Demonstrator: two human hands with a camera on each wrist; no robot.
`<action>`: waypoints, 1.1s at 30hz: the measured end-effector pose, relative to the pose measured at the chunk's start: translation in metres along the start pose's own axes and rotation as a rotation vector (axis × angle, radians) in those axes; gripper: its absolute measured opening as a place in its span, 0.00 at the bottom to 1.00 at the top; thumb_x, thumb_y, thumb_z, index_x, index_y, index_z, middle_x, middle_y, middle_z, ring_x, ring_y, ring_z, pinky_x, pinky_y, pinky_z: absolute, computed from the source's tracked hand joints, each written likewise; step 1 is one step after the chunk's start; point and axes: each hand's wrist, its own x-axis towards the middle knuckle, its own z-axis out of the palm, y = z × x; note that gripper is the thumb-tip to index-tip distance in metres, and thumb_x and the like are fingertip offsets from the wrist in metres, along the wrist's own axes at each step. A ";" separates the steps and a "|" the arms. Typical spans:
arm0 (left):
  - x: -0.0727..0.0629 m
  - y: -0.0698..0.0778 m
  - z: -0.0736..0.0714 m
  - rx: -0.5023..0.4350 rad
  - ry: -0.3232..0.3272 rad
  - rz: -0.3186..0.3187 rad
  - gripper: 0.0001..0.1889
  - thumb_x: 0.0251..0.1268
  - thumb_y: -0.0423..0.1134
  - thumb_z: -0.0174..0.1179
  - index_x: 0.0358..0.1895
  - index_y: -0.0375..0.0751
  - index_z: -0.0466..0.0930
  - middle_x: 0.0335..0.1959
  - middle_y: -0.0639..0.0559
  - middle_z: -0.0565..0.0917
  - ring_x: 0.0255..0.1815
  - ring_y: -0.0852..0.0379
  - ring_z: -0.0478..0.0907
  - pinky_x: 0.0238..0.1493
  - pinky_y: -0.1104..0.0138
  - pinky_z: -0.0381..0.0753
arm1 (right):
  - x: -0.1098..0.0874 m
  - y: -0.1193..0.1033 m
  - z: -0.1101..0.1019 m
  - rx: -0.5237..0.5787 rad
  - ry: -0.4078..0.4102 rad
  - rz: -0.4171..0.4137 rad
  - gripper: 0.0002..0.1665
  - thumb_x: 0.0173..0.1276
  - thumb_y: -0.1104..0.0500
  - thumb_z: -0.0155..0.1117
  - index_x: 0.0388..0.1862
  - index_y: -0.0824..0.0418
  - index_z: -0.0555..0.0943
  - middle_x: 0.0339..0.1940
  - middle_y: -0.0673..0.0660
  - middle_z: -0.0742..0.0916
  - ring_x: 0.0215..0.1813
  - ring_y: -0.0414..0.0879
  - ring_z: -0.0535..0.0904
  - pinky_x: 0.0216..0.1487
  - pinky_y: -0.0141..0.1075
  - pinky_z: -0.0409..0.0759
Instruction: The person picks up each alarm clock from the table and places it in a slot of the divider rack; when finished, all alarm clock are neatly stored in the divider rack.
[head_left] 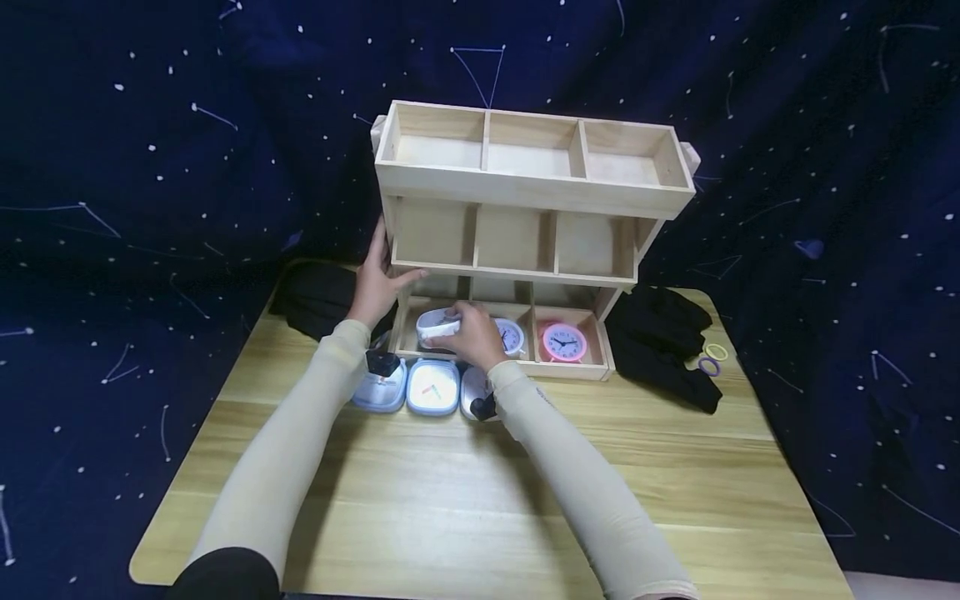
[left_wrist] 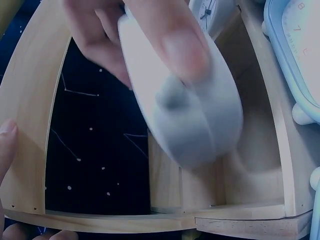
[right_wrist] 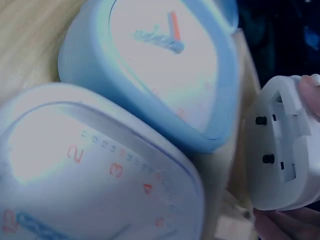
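Observation:
In the head view my right hand (head_left: 474, 335) grips a white alarm clock (head_left: 432, 331) above the lower left compartment of a three-tier wooden shelf (head_left: 536, 187). The right wrist view shows an open recess and black knobs on the back of this white clock (right_wrist: 257, 185). My left hand (head_left: 372, 287) rests on the shelf's left end, thumb spread across the front and fingers straight along the outside. On the lowest tier, a pale round clock (head_left: 512, 337) stands in the middle compartment, partly behind the right hand, and a pink clock (head_left: 564, 342) in the right one.
On the table (head_left: 435, 500), two light blue clocks, one at the left (head_left: 381, 393) and one beside it (head_left: 432, 388), stand before the shelf. A white clock (head_left: 470, 387) is partly hidden by my right wrist. Black cloth (head_left: 660, 333) and two rings (head_left: 708, 366) lie at the right.

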 end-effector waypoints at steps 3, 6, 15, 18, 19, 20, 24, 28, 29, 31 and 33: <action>-0.001 0.000 -0.002 0.006 0.000 0.000 0.62 0.65 0.35 0.76 0.89 0.70 0.37 0.91 0.53 0.46 0.91 0.47 0.48 0.89 0.55 0.58 | 0.007 -0.004 0.009 -0.044 -0.009 0.033 0.41 0.53 0.40 0.88 0.59 0.61 0.84 0.57 0.64 0.88 0.56 0.61 0.86 0.58 0.52 0.86; -0.003 0.000 -0.002 0.018 0.000 -0.006 0.62 0.66 0.35 0.76 0.89 0.69 0.36 0.91 0.53 0.44 0.91 0.47 0.47 0.89 0.55 0.56 | 0.010 -0.005 0.018 -0.104 -0.022 0.046 0.41 0.54 0.39 0.87 0.59 0.59 0.82 0.57 0.63 0.87 0.57 0.61 0.86 0.63 0.54 0.83; -0.002 0.000 0.000 0.002 0.006 -0.008 0.61 0.66 0.37 0.76 0.89 0.67 0.37 0.91 0.53 0.44 0.91 0.49 0.46 0.90 0.55 0.55 | 0.019 -0.003 0.032 -0.248 -0.061 -0.002 0.34 0.55 0.41 0.87 0.50 0.56 0.81 0.55 0.62 0.87 0.58 0.59 0.86 0.67 0.56 0.81; -0.002 0.001 0.000 -0.001 0.008 -0.010 0.62 0.66 0.37 0.76 0.89 0.66 0.36 0.91 0.55 0.43 0.91 0.50 0.45 0.90 0.56 0.53 | 0.019 -0.001 0.034 -0.259 -0.065 -0.027 0.29 0.56 0.42 0.87 0.45 0.56 0.82 0.48 0.59 0.89 0.52 0.56 0.88 0.62 0.53 0.83; -0.001 0.002 0.000 -0.001 0.006 -0.010 0.62 0.66 0.36 0.76 0.89 0.67 0.36 0.91 0.55 0.43 0.91 0.51 0.44 0.91 0.57 0.53 | 0.019 0.000 0.034 -0.259 -0.062 -0.035 0.27 0.56 0.43 0.87 0.43 0.56 0.83 0.45 0.57 0.89 0.50 0.55 0.88 0.61 0.52 0.84; 0.000 0.003 0.001 0.001 0.005 -0.009 0.62 0.66 0.36 0.76 0.89 0.65 0.36 0.91 0.55 0.42 0.91 0.51 0.44 0.91 0.57 0.52 | 0.018 0.001 0.033 -0.256 -0.060 -0.040 0.25 0.56 0.44 0.87 0.41 0.56 0.84 0.43 0.56 0.90 0.48 0.54 0.88 0.60 0.51 0.84; -0.001 0.015 0.003 -0.008 -0.007 -0.024 0.61 0.67 0.32 0.74 0.90 0.60 0.35 0.91 0.51 0.41 0.91 0.49 0.42 0.91 0.56 0.50 | 0.016 0.004 0.026 -0.237 -0.059 -0.059 0.18 0.61 0.47 0.83 0.39 0.57 0.86 0.40 0.54 0.92 0.46 0.54 0.89 0.59 0.50 0.84; -0.010 0.032 0.003 -0.020 -0.018 -0.044 0.59 0.69 0.30 0.72 0.90 0.55 0.35 0.91 0.46 0.40 0.91 0.44 0.42 0.91 0.53 0.50 | 0.008 0.006 0.017 -0.202 -0.069 -0.108 0.17 0.65 0.51 0.80 0.47 0.59 0.92 0.50 0.59 0.93 0.54 0.57 0.89 0.63 0.51 0.85; -0.012 0.036 0.002 -0.023 -0.017 -0.044 0.59 0.70 0.30 0.71 0.90 0.54 0.35 0.91 0.46 0.40 0.91 0.43 0.42 0.91 0.53 0.50 | 0.005 0.006 0.014 -0.194 -0.068 -0.123 0.18 0.66 0.51 0.80 0.49 0.60 0.92 0.53 0.60 0.93 0.57 0.58 0.89 0.65 0.52 0.85; -0.014 0.035 0.002 -0.013 -0.012 -0.047 0.59 0.70 0.31 0.71 0.90 0.54 0.35 0.91 0.45 0.41 0.91 0.43 0.42 0.91 0.52 0.50 | -0.003 0.009 0.010 -0.187 -0.061 -0.154 0.22 0.67 0.51 0.80 0.54 0.62 0.91 0.59 0.63 0.90 0.62 0.60 0.87 0.67 0.53 0.84; -0.015 0.035 0.001 -0.013 -0.012 -0.051 0.59 0.70 0.31 0.72 0.90 0.55 0.35 0.91 0.45 0.42 0.91 0.44 0.43 0.91 0.52 0.51 | -0.012 0.011 0.005 -0.185 -0.043 -0.179 0.23 0.68 0.51 0.79 0.56 0.63 0.90 0.62 0.65 0.89 0.64 0.61 0.85 0.69 0.54 0.83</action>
